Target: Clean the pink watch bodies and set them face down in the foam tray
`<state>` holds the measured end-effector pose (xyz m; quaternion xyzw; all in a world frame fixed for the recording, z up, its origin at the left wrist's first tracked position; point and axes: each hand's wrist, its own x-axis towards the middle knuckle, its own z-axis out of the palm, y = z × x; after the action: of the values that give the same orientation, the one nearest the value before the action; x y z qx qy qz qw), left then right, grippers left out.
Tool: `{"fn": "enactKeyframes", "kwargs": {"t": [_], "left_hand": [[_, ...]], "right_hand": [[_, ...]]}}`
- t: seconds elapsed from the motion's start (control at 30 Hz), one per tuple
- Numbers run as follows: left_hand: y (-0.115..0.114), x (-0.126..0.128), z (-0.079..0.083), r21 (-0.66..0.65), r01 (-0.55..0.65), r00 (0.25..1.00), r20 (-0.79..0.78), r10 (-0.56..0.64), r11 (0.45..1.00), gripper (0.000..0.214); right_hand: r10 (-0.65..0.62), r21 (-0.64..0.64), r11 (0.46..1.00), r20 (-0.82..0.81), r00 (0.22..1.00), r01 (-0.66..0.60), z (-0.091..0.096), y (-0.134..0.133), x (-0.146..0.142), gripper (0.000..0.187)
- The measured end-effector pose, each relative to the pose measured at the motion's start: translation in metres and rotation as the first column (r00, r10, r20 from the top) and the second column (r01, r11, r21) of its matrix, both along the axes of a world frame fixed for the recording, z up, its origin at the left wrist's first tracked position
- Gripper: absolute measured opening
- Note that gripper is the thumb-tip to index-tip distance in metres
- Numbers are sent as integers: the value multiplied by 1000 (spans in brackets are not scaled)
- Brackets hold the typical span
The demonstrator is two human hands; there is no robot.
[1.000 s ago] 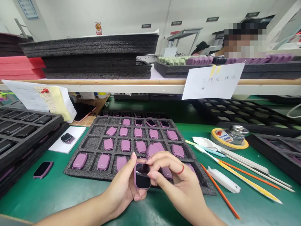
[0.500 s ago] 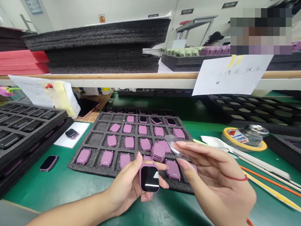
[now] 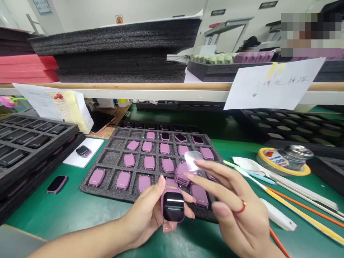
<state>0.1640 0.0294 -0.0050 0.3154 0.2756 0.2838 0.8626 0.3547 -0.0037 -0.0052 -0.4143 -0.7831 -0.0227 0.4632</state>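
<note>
My left hand [image 3: 150, 209] is closed around a purple smartwatch case [image 3: 173, 205], thumb on its left edge, the dark glossy screen facing up. At the fingertips of my right hand [image 3: 236, 204] is a clear thin film [image 3: 193, 160], by the index and middle fingers; the thumb stands apart from them. Exactly how the film is gripped, I cannot tell. Behind both hands lies a dark foam tray [image 3: 107, 156] with several purple watch cases in its pockets, most of them back up. A small stack of purple cases [image 3: 182, 173] is just below the film.
To the left are a loose purple watch [image 3: 57, 184], a watch on a white pad [image 3: 83, 151] and stacked trays of black watches [image 3: 34, 141]. On the right lie yellow tape [image 3: 285, 162], a glass jar with metal lid [image 3: 299, 154] and long thin tools [image 3: 303, 208]. A shelf edge [image 3: 161, 94] crosses above.
My right hand has turned and its fingers have spread, so the film now stands up at the fingertips. A white tool beside it has come into view. The left hand still holds the watch.
</note>
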Motion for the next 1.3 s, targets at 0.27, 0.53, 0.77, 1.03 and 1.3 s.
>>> {"fn": "enactKeyframes", "kwargs": {"t": [0.27,0.53,0.77,1.03,1.3], "left_hand": [[-3,3,-4,99,-48,999,-2,49,994,57],[-2,5,-7,76,1,1000,-12,0,997,59],[-2,3,3,31,3,999,-34,-2,1000,64],[-2,1,-1,16,69,998,13,-69,998,62],[-1,0,0,-10,29,999,32,-29,1000,58]], "right_hand": [[21,-183,981,-220,975,-62,-6,-5,-46,39],[32,-294,939,-441,897,-178,-3,2,-37,24],[-91,-358,927,-500,862,-109,1,4,-30,19],[-122,-417,892,-593,796,-174,2,7,-23,29],[-3,-236,951,-657,754,-202,3,4,-14,26]]}}
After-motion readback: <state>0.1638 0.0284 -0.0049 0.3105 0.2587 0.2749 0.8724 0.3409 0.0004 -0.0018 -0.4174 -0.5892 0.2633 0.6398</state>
